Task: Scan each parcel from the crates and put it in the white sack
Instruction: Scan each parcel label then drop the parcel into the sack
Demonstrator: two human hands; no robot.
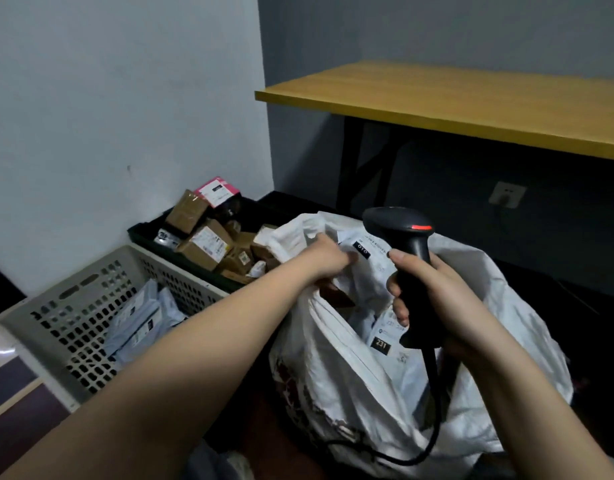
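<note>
Now, step: parcel going into the white sack (pixel 385 393).
Left hand (pixel 328 258): fingers curled on a white mailer parcel (pixel 364 261) at the sack's mouth.
Right hand (pixel 433 299): gripping the black barcode scanner (pixel 407 244), red light showing.
Crates: grey crate (pixel 73 306) holds mailers; black crate (pixel 149 233) holds cardboard boxes.
Tip: push the parcel past the rim before letting go.

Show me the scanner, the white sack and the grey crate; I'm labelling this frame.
scanner (pixel 416 271): head view, on its black handle just below the head.
white sack (pixel 368 393): head view, on its front wall.
grey crate (pixel 91 282): head view, on its perforated far wall.
</note>
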